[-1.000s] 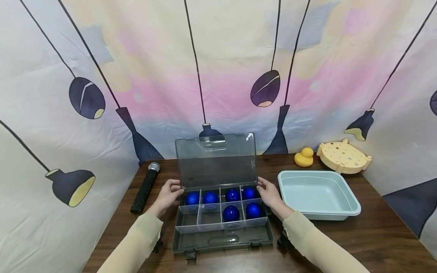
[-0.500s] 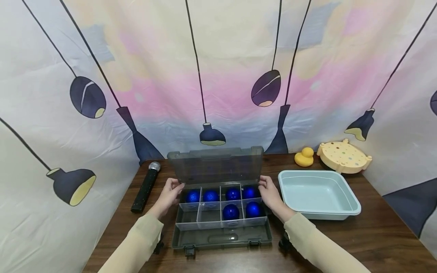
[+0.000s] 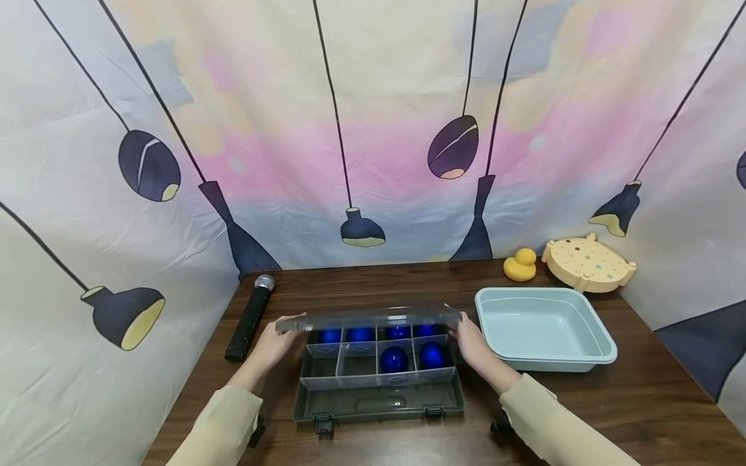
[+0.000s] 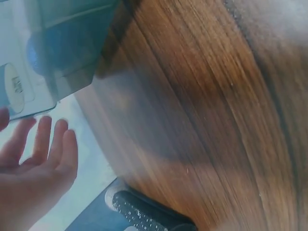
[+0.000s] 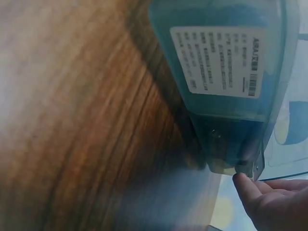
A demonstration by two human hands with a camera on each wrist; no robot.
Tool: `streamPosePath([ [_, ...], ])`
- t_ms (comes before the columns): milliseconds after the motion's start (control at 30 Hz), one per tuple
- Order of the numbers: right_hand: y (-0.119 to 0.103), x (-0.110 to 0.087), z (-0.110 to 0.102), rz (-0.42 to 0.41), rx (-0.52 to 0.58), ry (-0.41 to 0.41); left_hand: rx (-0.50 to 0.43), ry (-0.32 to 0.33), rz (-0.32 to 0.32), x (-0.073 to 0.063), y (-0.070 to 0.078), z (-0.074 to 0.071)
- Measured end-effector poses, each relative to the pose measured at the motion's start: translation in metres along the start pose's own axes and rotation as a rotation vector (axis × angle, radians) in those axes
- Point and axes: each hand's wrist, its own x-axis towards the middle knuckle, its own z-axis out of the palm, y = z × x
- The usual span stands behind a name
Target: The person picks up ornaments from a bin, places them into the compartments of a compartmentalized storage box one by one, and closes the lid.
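A grey see-through compartment box point(image 3: 396, 402) sits on the table with its lid point(image 3: 367, 318) tilted partway down, nearly edge-on in the head view. Several blue balls point(image 3: 394, 360) lie inside: the back row holds one per cell, the two right front cells one each. My left hand point(image 3: 271, 346) is at the lid's left end; in the left wrist view its straight fingers point(image 4: 43, 130) lie along the edge. My right hand point(image 3: 474, 346) touches the lid's right end; in the right wrist view the thumb point(image 5: 243, 183) meets the box's back corner. The lid covers some fingertips.
A pale blue basin point(image 3: 544, 361) stands right of the box. Behind it are a yellow rubber duck point(image 3: 520, 266) and a round spotted cream piece point(image 3: 590, 264). A black microphone point(image 3: 248, 323) lies on the left. A printed cloth point(image 3: 402, 220) hangs behind the table.
The lid has swung forward and down from standing upright, over the back row of cells. Both hands have shifted slightly outward with it. The balls have stayed put.
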Motion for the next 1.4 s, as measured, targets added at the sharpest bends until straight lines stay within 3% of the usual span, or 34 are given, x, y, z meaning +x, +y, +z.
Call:
streamPosePath([
  [100, -0.001, -0.009, -0.004, -0.049, -0.042, -0.052, -0.003, -0.078, 0.109, -0.007, 0.001, -0.003],
  [167, 0.000, -0.013, -0.005, -0.070, -0.014, -0.097, -0.027, -0.134, 0.139, -0.010, 0.001, -0.004],
  [267, 0.002, -0.014, -0.004, -0.010, 0.074, -0.114, -0.083, -0.176, 0.108, -0.013, 0.002, -0.003],
  [367, 0.002, -0.015, -0.002, 0.061, 0.108, -0.085, -0.094, -0.175, 0.063, -0.015, 0.001, -0.002],
  [567, 0.001, -0.014, 0.006, 0.113, 0.099, 0.047, -0.089, -0.084, -0.037, -0.018, 0.001, 0.007],
  [767, 0.001, -0.015, 0.012, 0.194, 0.093, 0.162, -0.034, 0.158, -0.109, -0.026, 0.003, 0.015],
  [867, 0.002, -0.019, 0.012, 0.180, 0.060, 0.164, -0.028, 0.190, -0.139, -0.028, 0.002, 0.015],
  [967, 0.002, -0.023, 0.010, 0.140, 0.024, 0.151, -0.062, 0.141, -0.150, -0.030, -0.001, 0.011],
  [1100, 0.001, -0.026, 0.006, 0.128, -0.015, 0.123, -0.200, 0.019, -0.191, -0.038, -0.004, 0.000],
  [1233, -0.001, -0.032, 0.002, 0.126, -0.051, 0.085, -0.361, -0.168, -0.240, -0.048, -0.004, -0.011],
  [1400, -0.003, -0.039, -0.003, 0.124, -0.083, 0.031, -0.400, -0.397, -0.252, -0.051, -0.001, -0.019],
])
